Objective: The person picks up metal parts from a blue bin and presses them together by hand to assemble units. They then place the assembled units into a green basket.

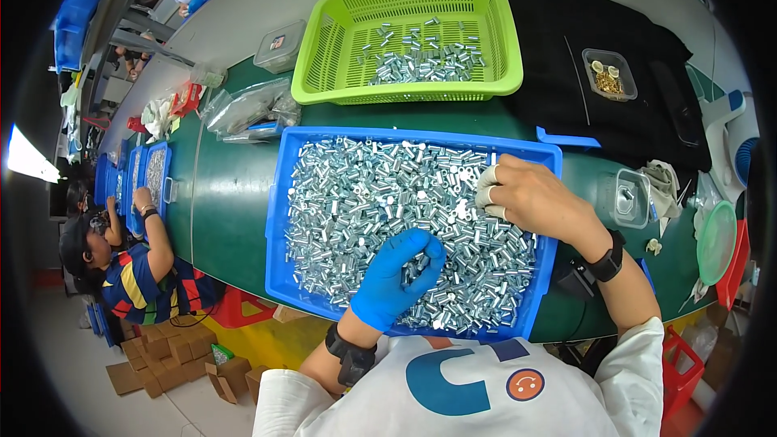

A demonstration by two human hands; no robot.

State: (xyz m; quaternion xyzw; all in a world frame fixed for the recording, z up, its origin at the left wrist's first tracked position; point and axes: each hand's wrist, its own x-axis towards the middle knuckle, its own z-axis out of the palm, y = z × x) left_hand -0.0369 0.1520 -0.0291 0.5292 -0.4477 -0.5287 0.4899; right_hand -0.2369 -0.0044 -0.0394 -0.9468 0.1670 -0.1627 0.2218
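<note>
A blue tray (pixel 273 231) full of small silvery metal sleeves (pixel 356 194) lies in front of me. My left hand (pixel 398 275), in a blue glove, curls above the front middle of the pile, thumb towards fingers. Whatever lies inside that curl is hidden. At the tray's right side, my right hand (pixel 530 198) wears pale finger cots and has its fingers bent together against the sleeves. Its fingertips are partly concealed, so a held piece cannot be made out.
Behind the tray stands a green basket (pixel 307 81) with more metal sleeves. Clear bags (pixel 251 109) lie to its left. On black cloth (pixel 534 48), a small container (pixel 611 93) holds brass-coloured parts. A lidded plastic box (pixel 631 198) sits right. A co-worker (pixel 137 267) works at left.
</note>
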